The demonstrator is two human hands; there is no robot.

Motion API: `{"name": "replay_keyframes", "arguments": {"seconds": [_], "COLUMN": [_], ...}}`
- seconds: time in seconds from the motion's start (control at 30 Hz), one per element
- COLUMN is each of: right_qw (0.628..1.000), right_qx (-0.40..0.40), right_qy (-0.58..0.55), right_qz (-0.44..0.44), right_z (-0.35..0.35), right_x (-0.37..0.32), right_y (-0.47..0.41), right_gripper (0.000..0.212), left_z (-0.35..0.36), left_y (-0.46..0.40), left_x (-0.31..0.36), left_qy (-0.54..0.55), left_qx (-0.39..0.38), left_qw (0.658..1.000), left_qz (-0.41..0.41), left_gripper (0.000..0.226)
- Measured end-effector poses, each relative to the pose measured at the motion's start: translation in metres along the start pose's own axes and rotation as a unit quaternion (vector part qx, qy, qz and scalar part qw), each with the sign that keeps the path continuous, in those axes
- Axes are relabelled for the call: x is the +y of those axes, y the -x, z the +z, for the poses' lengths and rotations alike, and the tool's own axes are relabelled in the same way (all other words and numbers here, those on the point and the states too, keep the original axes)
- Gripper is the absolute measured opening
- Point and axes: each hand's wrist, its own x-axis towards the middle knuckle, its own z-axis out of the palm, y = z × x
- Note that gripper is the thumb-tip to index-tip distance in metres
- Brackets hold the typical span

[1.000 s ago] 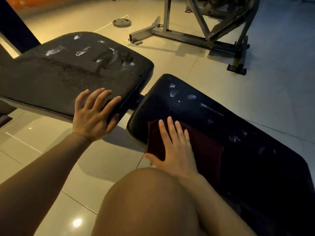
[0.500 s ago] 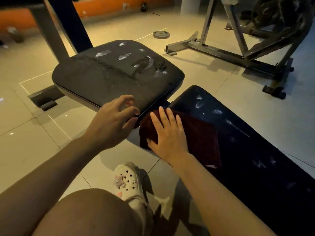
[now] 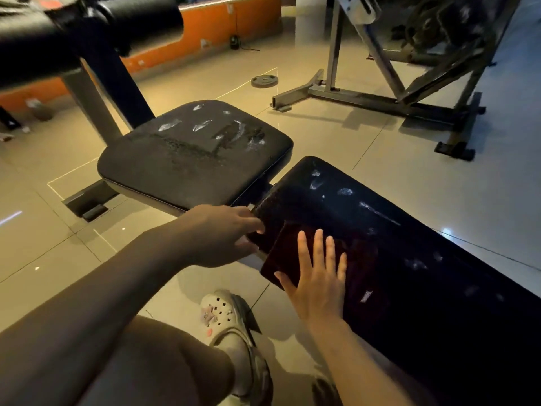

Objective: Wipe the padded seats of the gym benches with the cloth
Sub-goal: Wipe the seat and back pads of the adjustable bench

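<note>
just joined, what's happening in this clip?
A person is cleaning gym bench pads. The right hand presses a dark red cloth flat on the long black pad, fingers straight. The left hand grips that pad's near end. White smudges still show on it and on the square seat pad, so the wiping isn't finished.

Gym floor, indoor. Two black padded bench pads set end to end: a short seat pad [image 3: 193,153] and a long pad [image 3: 409,244], both marked with white chalky smudges. Steel machine frame [image 3: 380,92] on flat feet at the far right. One loose weight plate [image 3: 264,81] lying flat on the floor. Glossy beige floor tiles [image 3: 336,136] throughout. Orange wall base [image 3: 210,27] along the far side. Black roller pad [image 3: 140,13] on an upright, upper left.
</note>
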Motion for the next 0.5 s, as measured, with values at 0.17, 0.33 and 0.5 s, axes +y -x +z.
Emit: {"name": "replay_keyframes", "arguments": {"seconds": [0.17, 0.33, 0.5], "right_qw": [0.999, 0.997, 0.975], "right_qx": [-0.021, -0.047, -0.069], "right_qy": [-0.018, -0.020, -0.032], "right_qz": [0.045, 0.066, 0.208], "right_z": [0.001, 0.003, -0.003], "right_x": [0.046, 0.116, 0.196], "right_y": [0.041, 0.081, 0.133], "right_gripper": [0.087, 0.093, 0.087], "left_z": [0.014, 0.045, 0.080], "left_y": [0.002, -0.012, -0.026], "left_x": [0.066, 0.118, 0.130], "left_qy": [-0.061, -0.076, -0.135], "left_qx": [-0.044, -0.020, -0.046], "left_qw": [0.997, 0.996, 0.990], "left_qz": [0.029, 0.038, 0.012], "left_gripper": [0.053, 0.053, 0.064]}}
